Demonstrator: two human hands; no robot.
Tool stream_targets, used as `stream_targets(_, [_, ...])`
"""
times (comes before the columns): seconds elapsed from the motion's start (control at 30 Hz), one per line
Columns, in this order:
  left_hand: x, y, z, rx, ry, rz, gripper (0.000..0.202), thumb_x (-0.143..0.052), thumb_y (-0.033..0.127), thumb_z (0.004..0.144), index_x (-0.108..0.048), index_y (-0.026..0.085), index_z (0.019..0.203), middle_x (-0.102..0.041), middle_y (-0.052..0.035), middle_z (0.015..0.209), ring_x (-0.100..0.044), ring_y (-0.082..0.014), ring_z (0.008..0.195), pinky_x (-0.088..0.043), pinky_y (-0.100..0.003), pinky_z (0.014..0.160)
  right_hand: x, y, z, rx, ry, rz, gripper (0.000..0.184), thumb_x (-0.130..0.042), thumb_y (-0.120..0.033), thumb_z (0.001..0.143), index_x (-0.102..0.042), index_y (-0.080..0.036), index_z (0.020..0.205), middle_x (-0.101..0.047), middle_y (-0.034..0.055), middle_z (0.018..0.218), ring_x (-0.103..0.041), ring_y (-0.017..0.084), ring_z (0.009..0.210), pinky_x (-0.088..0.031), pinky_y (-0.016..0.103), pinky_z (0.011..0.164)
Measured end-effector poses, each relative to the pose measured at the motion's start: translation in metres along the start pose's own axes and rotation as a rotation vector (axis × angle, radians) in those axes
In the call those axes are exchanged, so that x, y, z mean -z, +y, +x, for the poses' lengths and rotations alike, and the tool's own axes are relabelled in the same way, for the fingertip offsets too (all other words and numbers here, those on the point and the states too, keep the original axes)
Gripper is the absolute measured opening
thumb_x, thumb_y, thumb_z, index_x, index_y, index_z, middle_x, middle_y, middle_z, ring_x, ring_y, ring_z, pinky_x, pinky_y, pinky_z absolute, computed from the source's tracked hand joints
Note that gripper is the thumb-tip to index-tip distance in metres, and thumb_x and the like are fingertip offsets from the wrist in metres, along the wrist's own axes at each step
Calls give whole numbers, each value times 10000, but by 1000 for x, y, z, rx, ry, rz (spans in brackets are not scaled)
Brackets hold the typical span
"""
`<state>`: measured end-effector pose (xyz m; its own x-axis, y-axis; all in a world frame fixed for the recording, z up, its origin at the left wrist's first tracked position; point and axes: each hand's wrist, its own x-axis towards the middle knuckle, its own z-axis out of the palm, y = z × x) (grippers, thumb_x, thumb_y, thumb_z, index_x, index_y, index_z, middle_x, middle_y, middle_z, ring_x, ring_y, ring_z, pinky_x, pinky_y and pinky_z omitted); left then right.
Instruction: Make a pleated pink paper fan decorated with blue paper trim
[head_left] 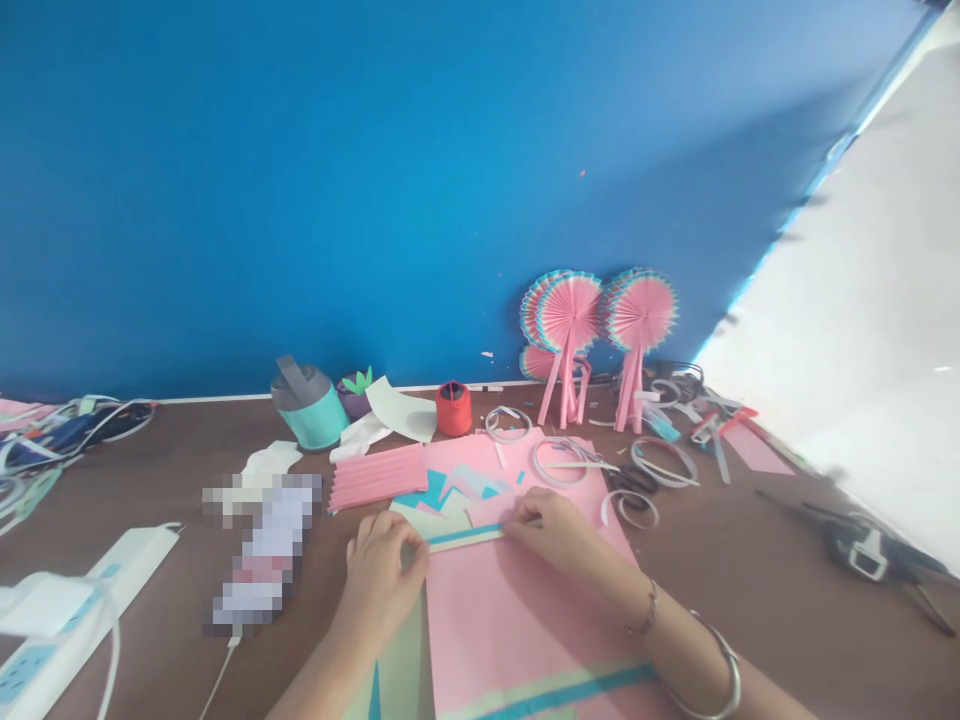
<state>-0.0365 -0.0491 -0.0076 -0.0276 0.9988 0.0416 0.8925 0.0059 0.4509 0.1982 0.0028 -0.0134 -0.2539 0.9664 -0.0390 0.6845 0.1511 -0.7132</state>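
Note:
A pink paper sheet point(517, 610) lies before me, with a blue and pale green band point(466, 535) along its far edge and a similar blue band point(577, 688) near its close edge. My left hand point(384, 562) is closed at the left end of the far edge, thumb and fingers pinching the paper there. At the right end of that same band, my right hand point(551, 525) has its fingertips pressed together on the paper. Just beyond lie blue and pale scraps point(433, 492) and a pleated pink paper point(379, 477).
Pink paper fans point(571, 312) lean against the blue wall. Rolls of narrow tape point(561, 462), black-handled scissors point(636, 478) and a glue gun point(870, 548) lie to the right. A teal pot point(309, 408) and red pot point(454, 409) stand behind. A power strip point(90, 615) lies left.

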Motion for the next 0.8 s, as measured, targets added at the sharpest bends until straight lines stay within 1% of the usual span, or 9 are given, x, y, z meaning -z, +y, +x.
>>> stream_targets(0.2, [1,3,0,10,-7,41,191,-440,233,821,-547,219,664,-608,-15,872,-515,-219,884,-353,-356,739,0,-3,-1,29,15,-34,269,-475,-288,732,-327,-191,529,-481,5,649,-443,137,622,-321,255,570])
stream_targets(0.5, [-2,4,0,15,-8,61,183,-442,216,820,-552,209,673,-597,-28,886,-501,-219,896,-341,-366,751,-2,-4,-2,37,29,-48,305,-459,-260,737,-247,-194,526,-414,-11,594,-392,126,593,-279,250,540])
stream_targets(0.67, [-2,5,0,2,-4,81,183,-443,208,816,-556,210,672,-595,-30,884,-504,-220,896,-343,-367,758,-3,-3,0,36,28,-61,306,-457,-254,732,-246,-193,518,-398,-10,586,-392,129,597,-270,251,535])
stream_targets(0.8, [-1,8,0,15,-4,131,172,-460,205,809,-561,210,669,-596,-38,895,-511,-228,916,-345,-368,763,-2,-5,0,12,51,-69,299,-462,-268,729,-271,-194,511,-420,-2,608,-406,132,601,-284,250,533])
